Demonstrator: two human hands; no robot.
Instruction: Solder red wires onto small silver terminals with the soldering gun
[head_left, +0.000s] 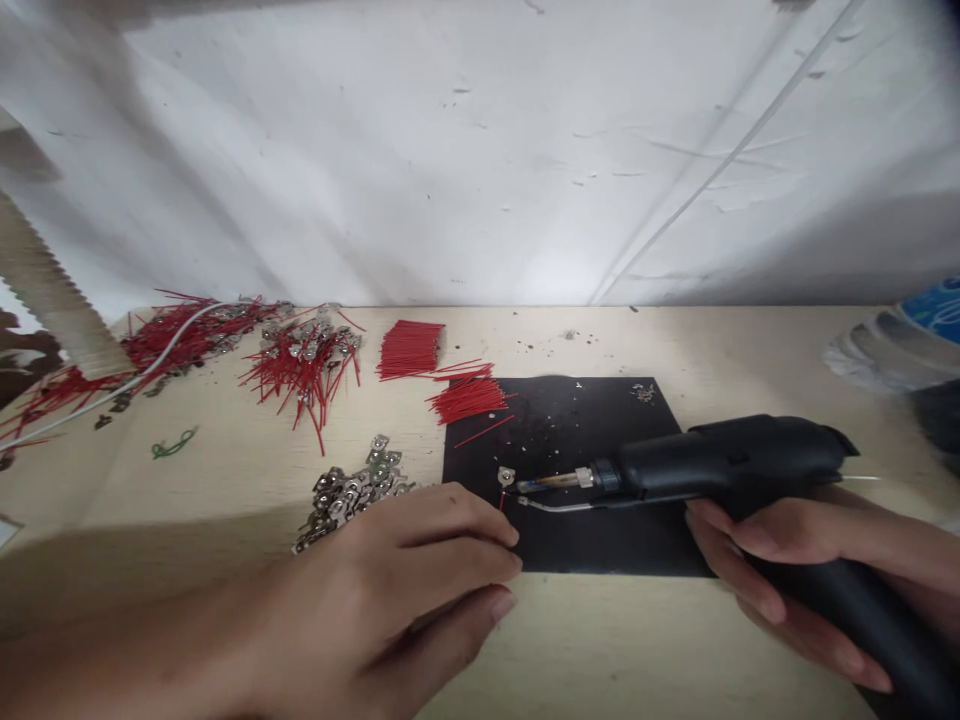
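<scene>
Soldering gun (720, 462) gripped in our right hand (810, 570) points left at a metal clip (506, 475) just beyond our closer left hand (420, 585), whose pinch we cannot confirm.

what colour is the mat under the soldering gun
Black; the mat shows best in the head view.

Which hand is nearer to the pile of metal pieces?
Left. The left hand is close beside the pile of metal pieces; the right hand, holding the black tool, is farther right.
</scene>
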